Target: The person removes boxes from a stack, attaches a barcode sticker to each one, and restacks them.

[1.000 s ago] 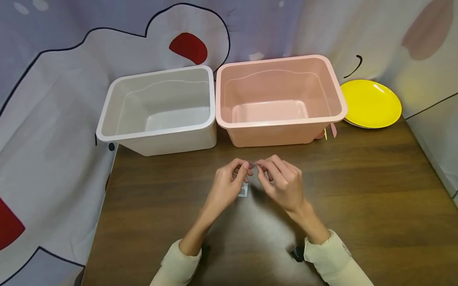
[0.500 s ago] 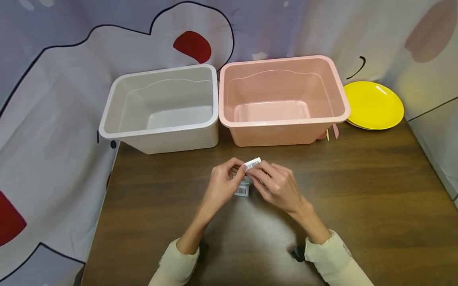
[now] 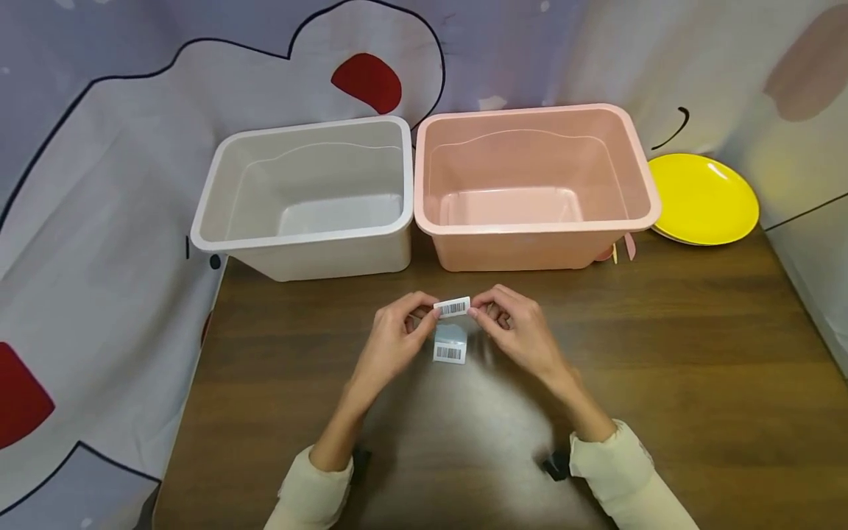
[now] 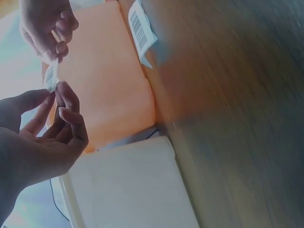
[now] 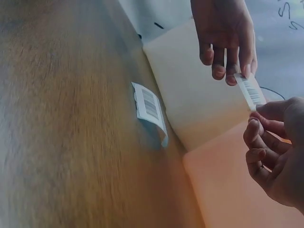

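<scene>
The left hand (image 3: pixel 391 338) and right hand (image 3: pixel 520 331) each pinch one end of a barcode sticker (image 3: pixel 453 306), now stretched flat between them instead of tilted as half a second ago. A second sticker sheet (image 3: pixel 450 346) lies on the counter (image 3: pixel 662 383) just below the hands, more exposed than before.

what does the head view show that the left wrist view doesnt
Only the head view shows the yellow plate, the printed backdrop cloth, both cream sleeves and the open insides of the white bin and pink bin. Only the left wrist view shows the bins' outer walls from low down and the left hand's palm side. Both show the left hand and right hand pinching a barcode label by its ends above the wooden table, with the backing sheet lying below.
</scene>
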### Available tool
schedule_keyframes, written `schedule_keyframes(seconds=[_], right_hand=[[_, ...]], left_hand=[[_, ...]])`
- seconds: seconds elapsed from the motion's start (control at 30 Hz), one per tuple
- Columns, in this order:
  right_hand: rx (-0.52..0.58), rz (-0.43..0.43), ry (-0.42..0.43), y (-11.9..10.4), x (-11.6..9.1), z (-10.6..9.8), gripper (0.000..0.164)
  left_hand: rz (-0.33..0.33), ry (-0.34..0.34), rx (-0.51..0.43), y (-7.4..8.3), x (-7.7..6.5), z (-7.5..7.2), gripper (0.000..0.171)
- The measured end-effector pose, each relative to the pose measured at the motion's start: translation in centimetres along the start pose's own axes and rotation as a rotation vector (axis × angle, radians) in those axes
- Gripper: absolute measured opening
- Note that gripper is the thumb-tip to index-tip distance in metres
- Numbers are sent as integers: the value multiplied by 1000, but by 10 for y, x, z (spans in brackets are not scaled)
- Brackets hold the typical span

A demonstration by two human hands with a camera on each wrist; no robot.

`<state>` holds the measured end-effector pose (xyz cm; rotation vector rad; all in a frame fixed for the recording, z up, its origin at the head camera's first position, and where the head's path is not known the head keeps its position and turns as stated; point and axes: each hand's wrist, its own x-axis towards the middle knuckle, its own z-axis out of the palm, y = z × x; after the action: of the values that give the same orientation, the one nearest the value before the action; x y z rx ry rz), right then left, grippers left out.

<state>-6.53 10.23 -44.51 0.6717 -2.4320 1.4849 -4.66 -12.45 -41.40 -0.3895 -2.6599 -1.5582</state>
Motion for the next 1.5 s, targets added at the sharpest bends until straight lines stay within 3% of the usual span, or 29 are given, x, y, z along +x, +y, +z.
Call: schedule_keyframes(seconds=[0.3,0.53,0.77,1.13,1.27,1.5], right_hand=[[-12,-79,-54,-8,11,11,11],[-17,-180,-83,-16,25,29,9],[-38,-211,-89,-23,36,52,8],[5,-108,-108,-36,73,93,5],[65,-77,-186,-45,91,108,6],[151,50,-328,-55,113,128,14]], left_hand=[[-48,25,39,-4,1,-13,8],[-136,127,31,-13,-2,-23,13],[-160,224,22,-24,-7,-36,20],[-257,357,9,-44,-5,-72,11],[-279,388,13,-53,-1,-90,14],[-283,451,45,-67,7,-113,16]])
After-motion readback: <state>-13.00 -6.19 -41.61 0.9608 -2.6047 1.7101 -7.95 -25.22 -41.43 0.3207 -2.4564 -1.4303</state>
